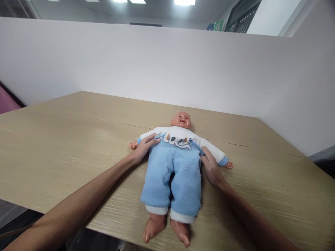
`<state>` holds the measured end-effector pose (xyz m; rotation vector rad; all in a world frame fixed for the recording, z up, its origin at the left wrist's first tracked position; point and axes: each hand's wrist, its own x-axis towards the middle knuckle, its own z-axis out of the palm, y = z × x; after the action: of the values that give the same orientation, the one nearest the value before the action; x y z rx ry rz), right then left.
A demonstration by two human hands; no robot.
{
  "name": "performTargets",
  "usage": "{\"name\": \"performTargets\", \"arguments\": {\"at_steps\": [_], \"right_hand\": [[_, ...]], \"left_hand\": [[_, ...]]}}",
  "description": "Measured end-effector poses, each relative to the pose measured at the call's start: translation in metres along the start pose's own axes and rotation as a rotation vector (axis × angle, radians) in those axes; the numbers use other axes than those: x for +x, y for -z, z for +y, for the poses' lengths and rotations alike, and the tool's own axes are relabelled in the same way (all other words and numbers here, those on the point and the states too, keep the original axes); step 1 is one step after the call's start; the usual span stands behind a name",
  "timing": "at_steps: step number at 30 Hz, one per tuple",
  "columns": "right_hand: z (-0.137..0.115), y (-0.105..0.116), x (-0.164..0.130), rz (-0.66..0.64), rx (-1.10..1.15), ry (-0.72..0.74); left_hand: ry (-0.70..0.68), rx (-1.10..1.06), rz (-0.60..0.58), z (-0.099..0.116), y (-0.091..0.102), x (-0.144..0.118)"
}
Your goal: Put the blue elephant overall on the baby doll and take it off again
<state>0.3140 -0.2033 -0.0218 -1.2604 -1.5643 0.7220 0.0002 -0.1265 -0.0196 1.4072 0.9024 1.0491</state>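
Doll (174, 167) flat on wooden table (65, 139), white partition (131, 62) behind

Light wood-grain table (65, 146); baby doll (174, 167) lying face-up on it, feet at near edge.

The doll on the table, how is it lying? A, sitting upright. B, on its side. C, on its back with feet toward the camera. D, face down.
C: the doll lies face up on the table, bare feet nearest the camera, both hands at its waistband.
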Motion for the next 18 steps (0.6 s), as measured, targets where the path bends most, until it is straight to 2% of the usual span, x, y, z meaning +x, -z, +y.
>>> {"name": "performTargets", "arguments": {"at_steps": [3, 6, 11, 13, 15, 18], "right_hand": [[-0.006, 0.003, -0.002, 0.031, -0.028, 0.026], [-0.009, -0.001, 0.003, 0.063, 0.086, 0.001], [0.006, -0.011, 0.02, 0.177, 0.375, -0.157], [0.014, -0.009, 0.023, 0.143, 0.338, -0.187], [0.02, -0.004, 0.02, 0.066, 0.203, -0.164], [0.022, 0.004, 0.011, 0.008, -0.043, -0.072]], "left_hand": [[-0.11, 0.024, 0.016, 0.005, -0.003, 0.0], [-0.21, 0.054, 0.048, 0.01, -0.011, 0.001], [-0.147, 0.077, 0.078, 0.009, -0.022, 0.007], [-0.118, 0.1, 0.067, 0.005, -0.017, 0.01], [-0.111, 0.154, 0.033, 0.002, -0.007, 0.01], [-0.107, 0.324, -0.089, -0.002, 0.011, 0.006]]}}
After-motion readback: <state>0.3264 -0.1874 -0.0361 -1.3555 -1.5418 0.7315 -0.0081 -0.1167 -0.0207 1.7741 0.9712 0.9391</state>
